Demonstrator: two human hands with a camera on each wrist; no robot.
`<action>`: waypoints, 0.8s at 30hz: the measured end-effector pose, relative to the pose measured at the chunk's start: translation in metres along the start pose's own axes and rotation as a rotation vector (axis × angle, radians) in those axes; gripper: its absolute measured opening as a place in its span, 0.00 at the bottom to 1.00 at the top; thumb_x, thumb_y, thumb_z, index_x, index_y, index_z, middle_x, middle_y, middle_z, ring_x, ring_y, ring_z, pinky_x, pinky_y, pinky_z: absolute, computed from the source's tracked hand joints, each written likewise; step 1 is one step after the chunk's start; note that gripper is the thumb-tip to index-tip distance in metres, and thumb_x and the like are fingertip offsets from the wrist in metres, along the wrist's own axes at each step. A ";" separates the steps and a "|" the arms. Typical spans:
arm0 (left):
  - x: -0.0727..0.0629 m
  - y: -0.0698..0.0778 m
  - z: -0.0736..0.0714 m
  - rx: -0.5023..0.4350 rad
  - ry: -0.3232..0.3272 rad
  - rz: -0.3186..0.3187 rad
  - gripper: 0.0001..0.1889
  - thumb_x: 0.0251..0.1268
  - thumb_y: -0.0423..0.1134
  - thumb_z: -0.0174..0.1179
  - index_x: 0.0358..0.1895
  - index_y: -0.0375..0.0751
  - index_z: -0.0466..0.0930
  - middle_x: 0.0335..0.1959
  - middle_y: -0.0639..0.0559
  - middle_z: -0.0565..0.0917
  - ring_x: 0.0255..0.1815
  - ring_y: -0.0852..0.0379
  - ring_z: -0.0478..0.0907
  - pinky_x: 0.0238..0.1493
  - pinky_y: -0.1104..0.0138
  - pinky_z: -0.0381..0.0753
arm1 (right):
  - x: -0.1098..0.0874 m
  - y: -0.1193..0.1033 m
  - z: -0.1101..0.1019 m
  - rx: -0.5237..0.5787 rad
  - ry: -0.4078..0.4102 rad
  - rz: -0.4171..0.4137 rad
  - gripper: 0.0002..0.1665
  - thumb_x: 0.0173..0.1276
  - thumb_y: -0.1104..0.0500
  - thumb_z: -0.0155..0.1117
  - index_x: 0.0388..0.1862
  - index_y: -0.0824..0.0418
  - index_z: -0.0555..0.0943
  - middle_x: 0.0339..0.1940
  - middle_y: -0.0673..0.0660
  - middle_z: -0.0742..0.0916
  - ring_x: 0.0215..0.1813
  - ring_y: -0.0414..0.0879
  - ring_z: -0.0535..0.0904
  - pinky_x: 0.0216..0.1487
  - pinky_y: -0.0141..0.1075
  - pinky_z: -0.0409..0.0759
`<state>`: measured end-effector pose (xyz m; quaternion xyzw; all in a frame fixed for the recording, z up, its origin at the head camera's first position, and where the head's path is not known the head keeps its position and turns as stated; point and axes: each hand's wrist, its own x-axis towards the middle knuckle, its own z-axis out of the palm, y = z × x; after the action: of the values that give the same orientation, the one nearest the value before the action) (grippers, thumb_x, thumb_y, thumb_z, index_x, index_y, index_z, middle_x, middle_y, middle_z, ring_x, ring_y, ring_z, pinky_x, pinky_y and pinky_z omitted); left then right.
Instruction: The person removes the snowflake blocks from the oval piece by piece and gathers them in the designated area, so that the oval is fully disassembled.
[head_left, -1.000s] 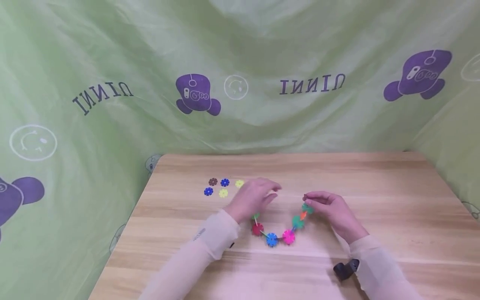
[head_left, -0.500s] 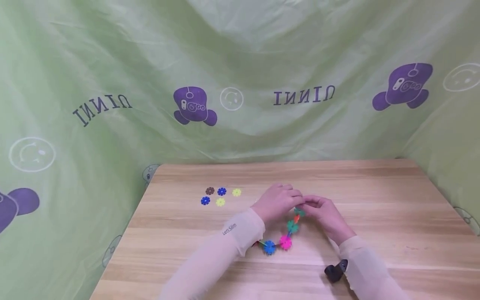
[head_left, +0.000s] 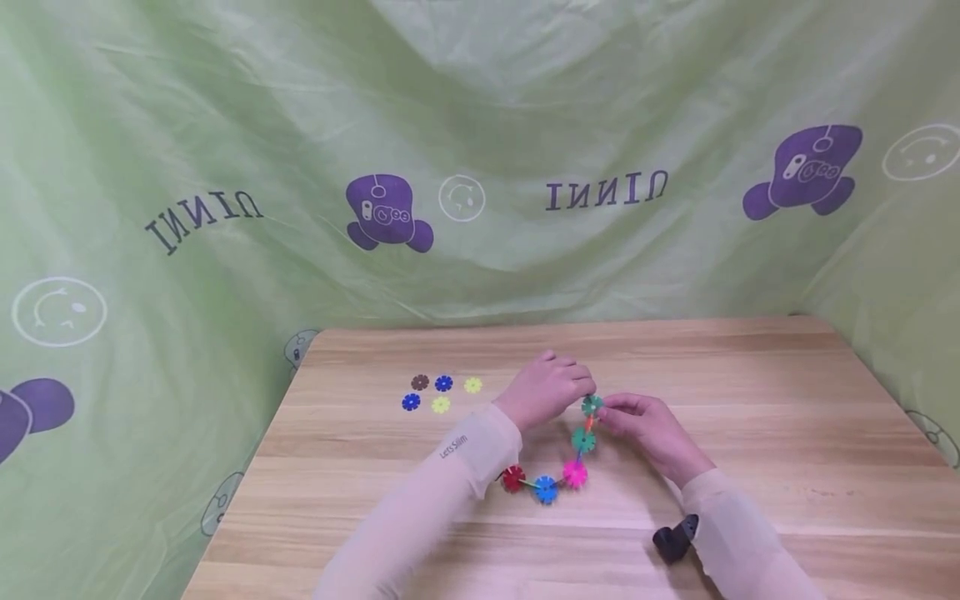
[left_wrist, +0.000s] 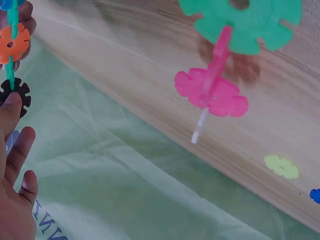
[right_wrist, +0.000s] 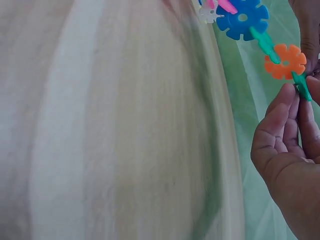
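A chain of slotted flower-shaped plastic discs hangs in a curve between and below the hands, with a blue disc [head_left: 546,489], a pink disc [head_left: 575,474] and a red disc [head_left: 513,477] low down. My left hand [head_left: 546,387] pinches a black disc [left_wrist: 16,97] at the chain's end, thumb on its face. Facing it, my right hand [head_left: 651,429] pinches the green disc [right_wrist: 301,86] beside the orange disc [right_wrist: 285,62]. The left sleeve covers part of the chain in the head view; its other end, with a pink disc [left_wrist: 211,92] and a white one, dangles in the left wrist view.
Several loose discs lie at the table's back left, among them a brown disc [head_left: 420,382], a blue disc [head_left: 411,402] and a yellow disc [head_left: 441,404]. A black device [head_left: 675,538] sits by the right wrist. A green printed curtain [head_left: 480,275] stands behind the wooden table [head_left: 720,367].
My left hand has moved right, from near the loose discs to the chain's end by my right hand, and now holds the black disc. The head view has tilted slightly up.
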<state>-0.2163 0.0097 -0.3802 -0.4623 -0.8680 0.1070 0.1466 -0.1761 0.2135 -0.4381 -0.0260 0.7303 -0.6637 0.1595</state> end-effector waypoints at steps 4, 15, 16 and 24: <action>0.002 0.000 0.001 0.019 -0.005 0.028 0.13 0.69 0.43 0.61 0.54 0.62 0.82 0.54 0.68 0.84 0.56 0.67 0.79 0.52 0.72 0.72 | 0.004 0.000 0.002 0.030 -0.015 -0.004 0.15 0.68 0.56 0.67 0.48 0.64 0.82 0.42 0.44 0.87 0.47 0.38 0.81 0.52 0.33 0.82; -0.002 0.000 0.003 0.051 0.030 -0.001 0.10 0.69 0.42 0.61 0.50 0.62 0.84 0.49 0.69 0.85 0.50 0.68 0.80 0.47 0.71 0.68 | 0.006 -0.003 0.010 0.054 -0.011 -0.014 0.11 0.68 0.59 0.66 0.44 0.65 0.82 0.37 0.44 0.87 0.43 0.38 0.80 0.47 0.32 0.82; -0.003 0.000 0.003 0.055 0.034 -0.009 0.10 0.69 0.42 0.61 0.49 0.62 0.84 0.49 0.69 0.85 0.50 0.68 0.80 0.47 0.71 0.68 | 0.006 -0.004 0.011 0.054 -0.013 -0.012 0.12 0.68 0.59 0.66 0.45 0.66 0.81 0.37 0.44 0.86 0.42 0.38 0.80 0.47 0.32 0.82; -0.006 0.003 0.008 0.108 0.123 -0.034 0.13 0.66 0.38 0.59 0.47 0.63 0.84 0.45 0.71 0.85 0.45 0.68 0.79 0.43 0.69 0.67 | 0.006 -0.007 0.015 0.069 0.021 0.003 0.09 0.69 0.63 0.60 0.44 0.67 0.80 0.34 0.44 0.84 0.40 0.36 0.79 0.46 0.30 0.82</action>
<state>-0.2133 0.0062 -0.3894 -0.4445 -0.8581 0.1227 0.2260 -0.1788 0.1969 -0.4335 -0.0125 0.7088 -0.6884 0.1535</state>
